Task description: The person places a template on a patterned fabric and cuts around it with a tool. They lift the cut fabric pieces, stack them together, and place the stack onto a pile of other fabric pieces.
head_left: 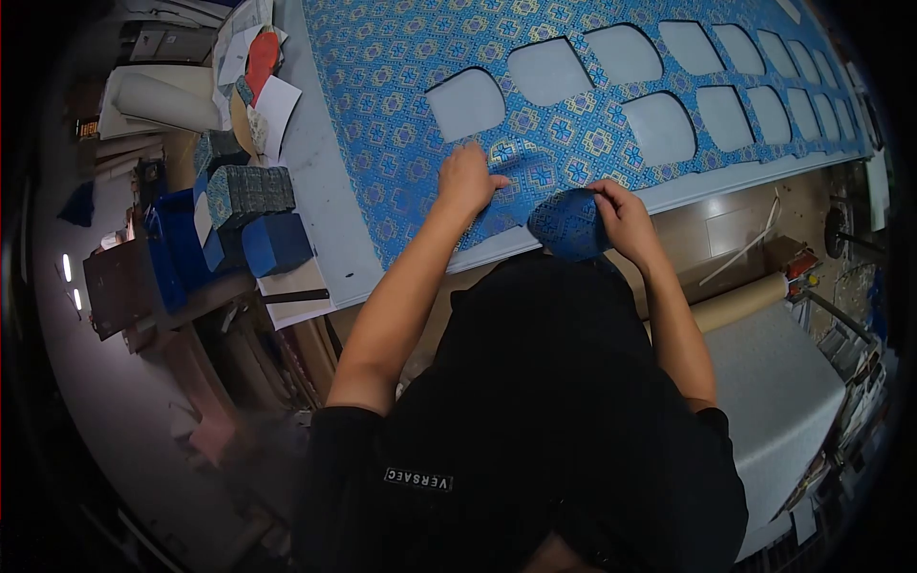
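Note:
A wide sheet of blue brocade fabric [382,115] with a gold and purple pattern lies across the worktable. Rows of rounded openings are cut out of it, and pale table surface shows through them. My left hand [466,180] rests on the sheet just below the nearest left opening, thumb spread away from the fingers; the fingertips are partly hidden. At the table's front edge, my right hand [626,222] pinches a rounded cut piece of fabric [568,225] by its right side. That piece shows a darker blue face and hangs tilted close to my body.
Stacks of cut patterned pieces [250,196] and plain blue pieces [275,244] stand on the table's left side. Beyond them lie paper sheets, a red template [261,55] and a pale roll [164,103]. A grey covered surface [764,382] and a tan roll [735,304] are at lower right.

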Tool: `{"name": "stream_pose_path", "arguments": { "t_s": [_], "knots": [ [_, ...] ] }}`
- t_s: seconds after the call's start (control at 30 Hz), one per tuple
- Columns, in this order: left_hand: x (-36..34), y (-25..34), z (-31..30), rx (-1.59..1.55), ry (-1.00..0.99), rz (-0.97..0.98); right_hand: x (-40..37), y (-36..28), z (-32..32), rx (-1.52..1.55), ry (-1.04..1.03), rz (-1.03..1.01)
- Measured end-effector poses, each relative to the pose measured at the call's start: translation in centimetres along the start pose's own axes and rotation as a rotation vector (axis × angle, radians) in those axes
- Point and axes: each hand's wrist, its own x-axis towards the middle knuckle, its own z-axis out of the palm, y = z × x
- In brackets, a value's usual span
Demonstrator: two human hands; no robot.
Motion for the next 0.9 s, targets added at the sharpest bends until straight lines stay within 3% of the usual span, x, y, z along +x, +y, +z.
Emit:
{"name": "stream_pose_path", "arguments": {
  "t_s": [0.07, 0.2, 0.27, 0.47, 0.77, 0.9],
  "knots": [
    [0.1, -0.9, 0.0, -0.098, -0.013, 0.134, 0.1, 0.2, 0.2, 0.024, -0.014, -0.010],
    [0.6, -2.3, -1.9, -0.131, -0.041, 0.207, 0.0, -0.1, -0.1, 0.010, -0.027, 0.016],
    [0.8, -2.7, -2.2, 0.045, 0.044, 0.348, 0.0, 0.0, -0.3, 0.032, -0.049, 0.025],
    [-1.2, -1.6, 0.2, 0.006, 0.207, 0.350, 0.1, 0.4, -0.1, 0.054, -0.038, 0.018],
    [-1.6, -1.4, 1.0, -0.030, 0.219, 0.379, 1.8, 0.3, -1.2, 0.002, 0.104, 0.085],
    [-0.6, -0.9, 0.0, -0.061, 0.215, 0.292, 3.0, -1.7, -3.4, -0.084, -0.044, 0.090]
  ]
}}
